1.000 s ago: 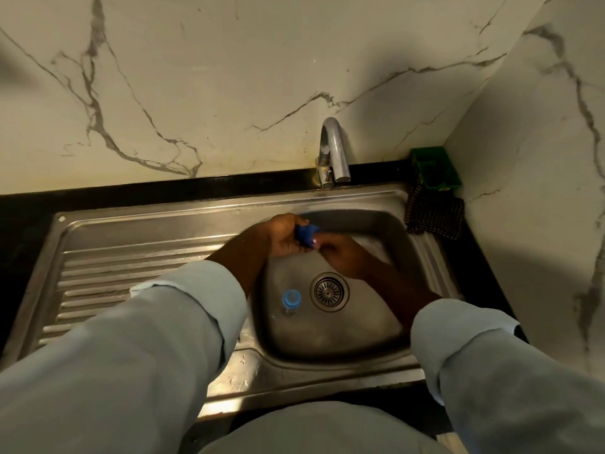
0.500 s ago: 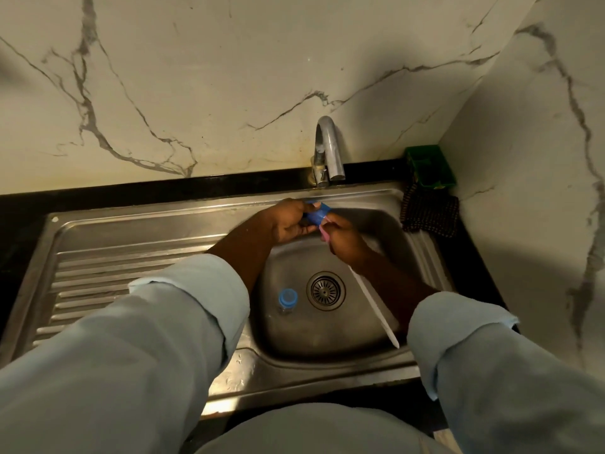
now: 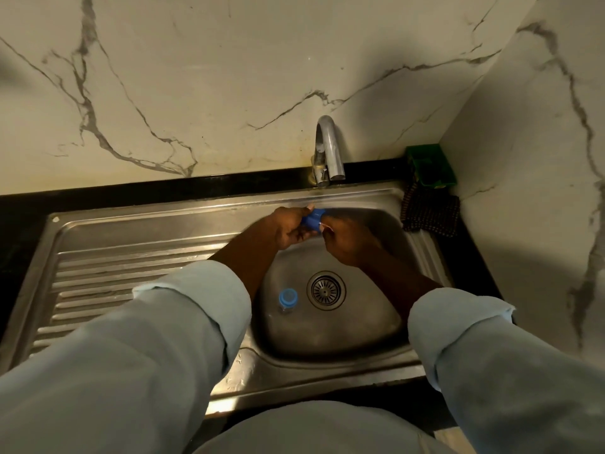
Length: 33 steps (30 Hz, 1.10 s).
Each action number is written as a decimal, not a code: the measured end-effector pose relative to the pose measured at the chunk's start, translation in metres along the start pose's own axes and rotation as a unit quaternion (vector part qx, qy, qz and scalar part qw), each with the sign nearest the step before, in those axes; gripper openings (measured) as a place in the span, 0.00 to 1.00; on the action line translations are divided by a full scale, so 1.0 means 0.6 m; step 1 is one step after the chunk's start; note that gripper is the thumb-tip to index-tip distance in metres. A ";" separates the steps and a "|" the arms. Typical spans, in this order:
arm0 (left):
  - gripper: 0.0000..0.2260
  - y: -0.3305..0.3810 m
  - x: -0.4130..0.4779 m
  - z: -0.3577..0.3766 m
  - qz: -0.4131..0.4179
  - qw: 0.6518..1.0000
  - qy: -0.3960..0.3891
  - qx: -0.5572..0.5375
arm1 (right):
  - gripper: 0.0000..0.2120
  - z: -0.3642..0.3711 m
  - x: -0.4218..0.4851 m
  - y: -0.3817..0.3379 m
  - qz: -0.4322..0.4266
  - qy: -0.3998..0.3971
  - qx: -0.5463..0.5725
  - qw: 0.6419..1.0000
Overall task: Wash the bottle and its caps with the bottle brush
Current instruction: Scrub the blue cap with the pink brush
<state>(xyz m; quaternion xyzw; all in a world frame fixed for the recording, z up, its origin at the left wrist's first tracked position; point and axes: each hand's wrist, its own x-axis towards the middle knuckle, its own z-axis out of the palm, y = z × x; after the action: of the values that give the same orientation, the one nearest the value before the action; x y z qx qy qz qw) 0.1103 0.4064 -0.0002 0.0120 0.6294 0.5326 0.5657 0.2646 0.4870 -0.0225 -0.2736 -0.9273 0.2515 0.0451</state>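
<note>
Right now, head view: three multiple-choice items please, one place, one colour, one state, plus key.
1. Where is the bottle? A) on the drainboard B) in the sink basin, beside the drain C) on the counter
2. Colour of the cap held near the tap? A) red B) white C) blue
3. The left hand is: A) gripping the cap B) flat on the rim C) turning the tap
B: its blue top shows left of the drain. C: plainly blue. A: fingers curl round it.
</note>
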 end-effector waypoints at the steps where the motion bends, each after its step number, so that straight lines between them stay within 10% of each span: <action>1: 0.15 -0.004 0.001 -0.002 0.011 1.000 -0.007 -0.013 | 0.12 0.002 0.001 -0.005 0.026 -0.017 0.060 0.998; 6: 0.07 -0.014 -0.008 -0.008 0.033 0.994 -0.054 -0.084 | 0.09 0.001 0.002 -0.039 0.209 -0.084 0.416 0.881; 11: 0.20 -0.005 -0.020 -0.011 -0.044 0.998 -0.040 -0.017 | 0.11 0.024 -0.005 -0.010 0.029 -0.033 0.152 0.987; 16: 0.14 -0.011 -0.011 -0.009 0.015 0.998 -0.016 -0.054 | 0.12 0.017 0.002 -0.011 0.049 -0.026 0.098 0.994; 22: 0.13 -0.027 -0.007 -0.018 0.061 0.995 -0.009 -0.078 | 0.13 -0.031 0.004 -0.064 0.316 -0.142 0.395 0.851; 27: 0.18 -0.030 -0.005 -0.008 0.066 0.996 0.011 -0.066 | 0.20 -0.009 -0.028 -0.021 0.295 -0.101 0.572 0.759; 33: 0.18 -0.041 -0.006 0.020 0.041 0.993 0.029 -0.103 | 0.13 -0.051 -0.030 -0.017 0.247 -0.069 0.323 0.911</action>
<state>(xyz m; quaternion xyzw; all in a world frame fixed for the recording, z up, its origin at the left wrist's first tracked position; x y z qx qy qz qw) 0.1345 0.4012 -0.0123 -0.0357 0.5862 0.6176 0.5231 0.2817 0.4836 0.0104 -0.4464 -0.6987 0.5591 0.0029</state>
